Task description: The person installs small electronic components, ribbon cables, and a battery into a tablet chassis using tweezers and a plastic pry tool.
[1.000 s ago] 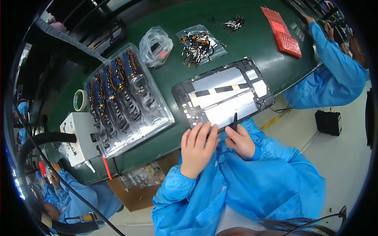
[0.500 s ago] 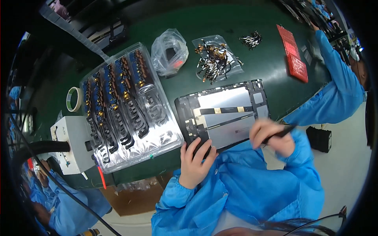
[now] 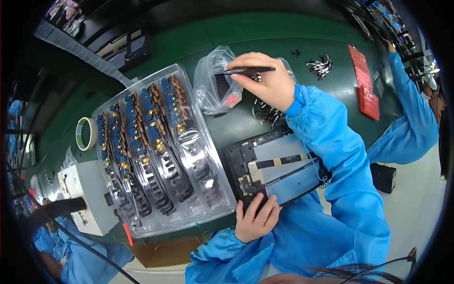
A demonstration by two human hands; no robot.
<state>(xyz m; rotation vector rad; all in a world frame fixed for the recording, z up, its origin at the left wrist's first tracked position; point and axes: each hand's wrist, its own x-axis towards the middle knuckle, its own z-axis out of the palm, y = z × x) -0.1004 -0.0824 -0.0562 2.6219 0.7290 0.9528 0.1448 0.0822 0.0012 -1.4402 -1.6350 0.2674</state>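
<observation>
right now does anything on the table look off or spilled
Slightly odd: a small cable pile lies loose on the green table, while the parts in the clear tray sit in rows. No damage shows on the opened device under the left hand.

Cables (image 3: pixel 268 114) pt. hidden by R hand (image 3: pixel 268 85), panel (image 3: pixel 283 182) by R sleeve (image 3: pixel 326 113); blk bits (image 3: pixel 295 53) too small to ID

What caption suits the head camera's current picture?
Left hand rests on an opened flat device; right hand holds a slim black tool.
</observation>
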